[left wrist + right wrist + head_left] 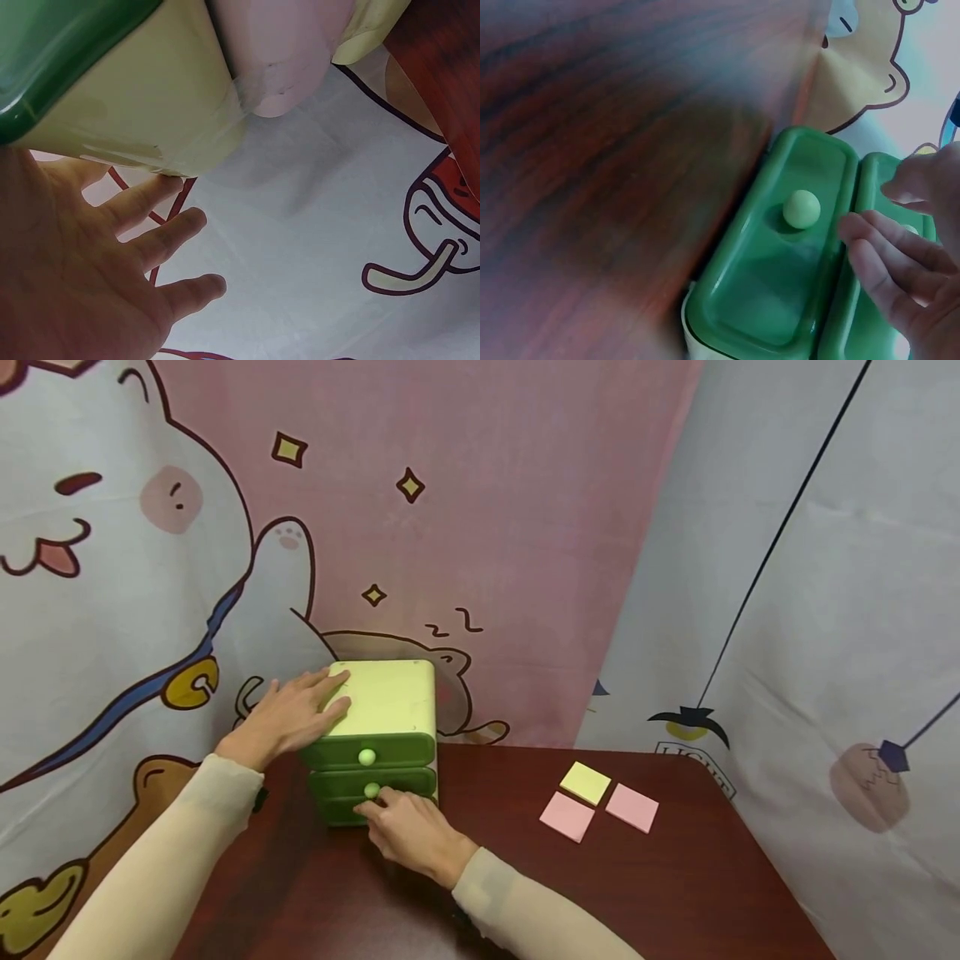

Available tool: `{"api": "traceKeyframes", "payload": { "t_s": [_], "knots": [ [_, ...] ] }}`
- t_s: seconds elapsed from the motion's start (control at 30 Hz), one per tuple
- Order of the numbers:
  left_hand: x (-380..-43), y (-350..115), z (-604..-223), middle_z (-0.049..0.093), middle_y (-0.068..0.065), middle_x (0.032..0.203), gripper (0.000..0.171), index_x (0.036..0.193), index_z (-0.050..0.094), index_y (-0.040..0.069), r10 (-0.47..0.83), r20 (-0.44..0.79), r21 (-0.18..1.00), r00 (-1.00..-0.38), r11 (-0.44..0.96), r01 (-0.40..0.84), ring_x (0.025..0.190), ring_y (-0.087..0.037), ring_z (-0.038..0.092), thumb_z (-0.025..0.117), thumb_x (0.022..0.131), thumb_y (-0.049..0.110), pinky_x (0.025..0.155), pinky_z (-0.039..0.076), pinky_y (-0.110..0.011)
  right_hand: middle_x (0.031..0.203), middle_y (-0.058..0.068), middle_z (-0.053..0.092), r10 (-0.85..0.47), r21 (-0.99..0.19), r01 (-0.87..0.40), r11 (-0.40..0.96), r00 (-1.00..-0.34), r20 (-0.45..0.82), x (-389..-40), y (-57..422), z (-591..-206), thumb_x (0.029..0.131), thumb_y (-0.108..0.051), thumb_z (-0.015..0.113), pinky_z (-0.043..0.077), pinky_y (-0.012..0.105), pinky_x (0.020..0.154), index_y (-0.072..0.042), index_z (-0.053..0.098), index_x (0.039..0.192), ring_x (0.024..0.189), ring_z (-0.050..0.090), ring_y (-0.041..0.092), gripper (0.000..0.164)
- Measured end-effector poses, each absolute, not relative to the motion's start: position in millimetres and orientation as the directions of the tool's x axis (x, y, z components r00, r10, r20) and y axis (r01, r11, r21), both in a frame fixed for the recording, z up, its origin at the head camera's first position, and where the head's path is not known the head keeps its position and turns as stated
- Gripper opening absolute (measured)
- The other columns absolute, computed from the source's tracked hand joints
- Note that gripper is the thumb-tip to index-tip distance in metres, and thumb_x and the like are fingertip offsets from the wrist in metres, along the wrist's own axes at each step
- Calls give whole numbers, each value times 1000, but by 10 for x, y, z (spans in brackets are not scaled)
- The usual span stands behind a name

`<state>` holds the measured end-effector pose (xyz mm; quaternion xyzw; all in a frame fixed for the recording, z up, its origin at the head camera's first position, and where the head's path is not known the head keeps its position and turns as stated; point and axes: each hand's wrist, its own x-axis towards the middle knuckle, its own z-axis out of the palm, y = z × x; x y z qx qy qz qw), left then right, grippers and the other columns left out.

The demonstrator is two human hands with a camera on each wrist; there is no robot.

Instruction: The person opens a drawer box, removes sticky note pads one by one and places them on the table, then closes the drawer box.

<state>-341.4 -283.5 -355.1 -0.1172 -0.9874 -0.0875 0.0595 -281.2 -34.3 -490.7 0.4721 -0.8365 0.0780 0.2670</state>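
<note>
A small drawer cabinet [390,697] with a pale yellow top and green drawer fronts stands on the table, near the wall cloth. My left hand [296,714] rests on its top left edge, fingers spread; the left wrist view shows that palm [82,255] beside the cabinet's yellow side. Close to the middle drawer's round light green knob [372,791] is my right hand [416,831]. In the right wrist view, its thumb and fairly straight fingers stand apart around that knob, which they partly hide. The bottom drawer's knob [802,209] shows uncovered. The top drawer's knob [367,757] is untouched.
To the cabinet's right, a yellow sticky-note pad [585,783] and two pink ones, left [567,817] and right [632,807], lie on the dark red-brown table [712,877]. A cartoon-printed cloth [525,527] hangs behind the table.
</note>
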Motion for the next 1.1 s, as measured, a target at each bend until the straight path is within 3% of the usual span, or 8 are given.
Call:
{"api": "traceKeyframes", "payload": {
  "t_s": [0.37,0.93,1.1],
  "knots": [
    [-3427,-2830,-3559,24,-20,177,75,172,26,28,222,134,159,-966,957,242,160,-52,27,26,110,70,124,7,-83,88,-7,74,-752,122,-775,620,-542,375,-2875,-393,-5021,100,-31,74,45,21,43,-30,72,127,66,71,11,27],
    [-3431,-2832,-3555,24,-20,177,75,172,26,29,217,133,150,-967,960,236,160,-51,28,26,110,70,124,9,-83,73,-4,69,-745,74,-767,637,-588,315,-2951,-470,-5142,101,-24,72,38,21,38,-24,72,109,55,64,11,9],
    [-3444,-2836,-3567,24,-20,178,75,172,26,29,221,137,152,-965,959,241,160,-51,28,26,110,70,123,9,-83,73,-2,68,-730,54,-758,650,-604,322,-2950,-473,-5160,101,-23,72,40,20,40,-23,71,109,58,67,11,8]
  ]
}}
